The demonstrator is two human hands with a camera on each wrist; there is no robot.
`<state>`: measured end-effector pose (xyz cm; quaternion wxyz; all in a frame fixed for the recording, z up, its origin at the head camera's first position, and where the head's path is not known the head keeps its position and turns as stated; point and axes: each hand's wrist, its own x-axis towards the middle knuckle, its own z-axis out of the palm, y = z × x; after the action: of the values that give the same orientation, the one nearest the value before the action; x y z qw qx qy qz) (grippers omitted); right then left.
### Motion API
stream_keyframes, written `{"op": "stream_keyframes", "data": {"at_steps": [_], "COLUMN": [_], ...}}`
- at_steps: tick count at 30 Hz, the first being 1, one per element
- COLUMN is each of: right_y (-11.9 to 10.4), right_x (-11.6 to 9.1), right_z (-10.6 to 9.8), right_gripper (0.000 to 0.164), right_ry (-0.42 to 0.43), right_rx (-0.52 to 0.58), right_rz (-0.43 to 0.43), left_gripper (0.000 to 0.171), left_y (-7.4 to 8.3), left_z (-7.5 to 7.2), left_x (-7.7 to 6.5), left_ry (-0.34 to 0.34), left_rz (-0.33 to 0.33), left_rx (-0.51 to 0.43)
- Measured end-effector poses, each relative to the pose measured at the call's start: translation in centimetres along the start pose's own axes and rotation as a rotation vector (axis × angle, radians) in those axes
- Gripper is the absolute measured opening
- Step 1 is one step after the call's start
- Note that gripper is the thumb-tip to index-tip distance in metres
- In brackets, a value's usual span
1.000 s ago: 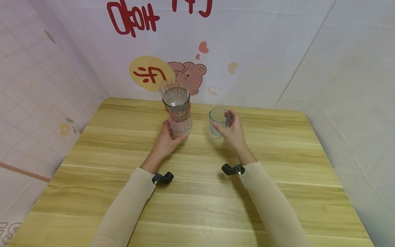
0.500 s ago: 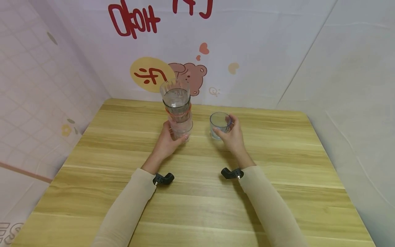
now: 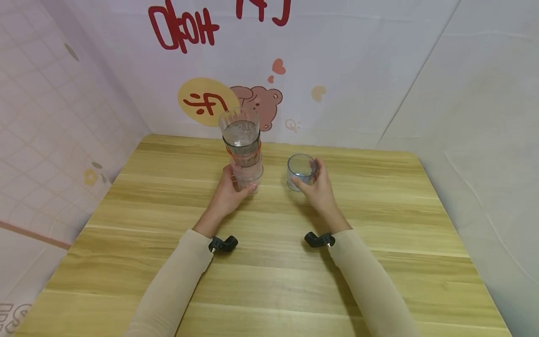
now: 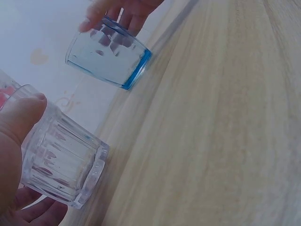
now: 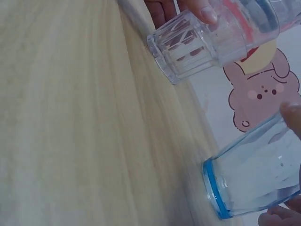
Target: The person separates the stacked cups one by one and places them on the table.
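A tall stack of nested tumblers stands at the back of the table, left of centre. Clear, dark-rimmed and red-rimmed ones show in it. My left hand grips the lowest tumbler, a clear ribbed one, thumb in front and fingers behind. To the right of the stack, my right hand holds a single blue-tinted glass upright between thumb and fingers. Its thick blue base is at or very near the tabletop. A gap separates this glass from the stack.
The wooden table runs back to a white wall sheet printed with a bear and red lettering. The stack rises close before that sheet. A dark curved camera mount sits on each wrist.
My right hand has lowered the blue-tinted glass slightly toward the tabletop and brought it a little nearer to me. The left hand keeps its grip on the stack, which stays in place.
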<state>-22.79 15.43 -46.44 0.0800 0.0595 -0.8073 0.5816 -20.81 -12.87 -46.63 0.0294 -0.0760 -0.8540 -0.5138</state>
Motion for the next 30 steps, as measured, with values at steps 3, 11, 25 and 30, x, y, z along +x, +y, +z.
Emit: {"op": "stream_keyframes", "data": {"at_steps": [3,11,25,30], "right_y": [-0.4,-1.9,-7.9,-8.8], "right_x": [-0.1,0.0,-1.0,-0.8], "right_z": [-0.5,-1.9,-2.4,-2.2], "right_gripper": [0.095,0.067,0.060,0.062], "right_ry": [0.008,0.036,-0.015,-0.041], "right_rx": [-0.025,-0.039,-0.003,0.019], "right_rz": [-0.013,-0.098,-0.189,-0.205], "left_gripper": [0.095,0.094,0.093,0.094], "left_y": [0.0,0.0,0.2,0.2], "left_z": [0.0,0.0,0.0,0.0], "left_x": [-0.1,-0.1,-0.2,-0.2], "left_ry": [0.002,0.004,0.001,0.002], "left_rz": [-0.005,-0.005,-0.012,-0.024], "left_rx": [-0.005,0.004,-0.003,0.007]}}
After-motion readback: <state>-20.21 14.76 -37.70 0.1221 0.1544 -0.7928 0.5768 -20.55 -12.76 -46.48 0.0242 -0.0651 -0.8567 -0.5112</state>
